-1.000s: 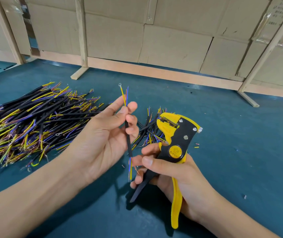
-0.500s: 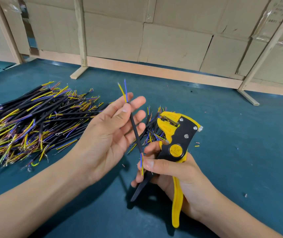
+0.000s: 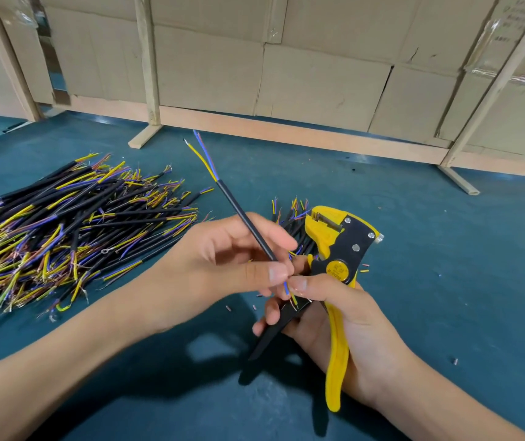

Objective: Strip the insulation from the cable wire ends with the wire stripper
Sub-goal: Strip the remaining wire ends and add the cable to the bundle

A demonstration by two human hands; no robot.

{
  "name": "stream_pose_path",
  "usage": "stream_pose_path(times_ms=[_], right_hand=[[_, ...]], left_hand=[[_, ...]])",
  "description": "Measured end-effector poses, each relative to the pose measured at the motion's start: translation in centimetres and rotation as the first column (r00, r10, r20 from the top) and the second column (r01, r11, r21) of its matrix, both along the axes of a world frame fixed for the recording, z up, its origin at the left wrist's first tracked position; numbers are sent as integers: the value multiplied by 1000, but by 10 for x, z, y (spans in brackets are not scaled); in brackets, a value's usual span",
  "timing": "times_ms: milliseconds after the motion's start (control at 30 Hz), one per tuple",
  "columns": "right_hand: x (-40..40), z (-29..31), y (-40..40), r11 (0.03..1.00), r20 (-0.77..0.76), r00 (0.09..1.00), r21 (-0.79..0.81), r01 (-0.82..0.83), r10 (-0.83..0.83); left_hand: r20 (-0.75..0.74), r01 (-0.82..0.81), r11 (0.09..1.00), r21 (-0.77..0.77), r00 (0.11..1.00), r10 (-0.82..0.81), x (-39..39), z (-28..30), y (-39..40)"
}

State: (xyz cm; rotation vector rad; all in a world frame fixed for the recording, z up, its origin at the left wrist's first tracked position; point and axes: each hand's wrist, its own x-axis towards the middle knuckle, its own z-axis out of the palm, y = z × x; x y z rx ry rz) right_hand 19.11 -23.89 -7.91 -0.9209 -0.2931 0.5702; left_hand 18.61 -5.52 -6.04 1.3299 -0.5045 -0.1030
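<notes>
Pinching thin black cable (image 3: 248,227), left hand (image 3: 223,265); right hand (image 3: 343,316) gripping yellow stripper (image 3: 339,249).

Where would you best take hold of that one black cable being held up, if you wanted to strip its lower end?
Probably on the black jacket of the cable, just above its lower wire ends, coming from the left as the left hand does. The jacket is a straight, firm stretch; the thin blue and yellow ends stay free toward the wire stripper held in the right hand.
</notes>
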Motion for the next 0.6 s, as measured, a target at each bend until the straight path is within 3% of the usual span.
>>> stream_pose_path(times_ms=[200,400,600], right_hand=[[1,0,-1,1000,-8,1000,3,-21,21],[3,2,-5,998,-84,995,30,-47,50],[2,0,-6,983,65,982,-46,-177,180]], left_hand=[[37,29,999,22,999,-30,-1,1,-3],[16,-241,970,-22,970,242,7,-5,-3],[137,-384,922,-52,911,388,12,1,0]])
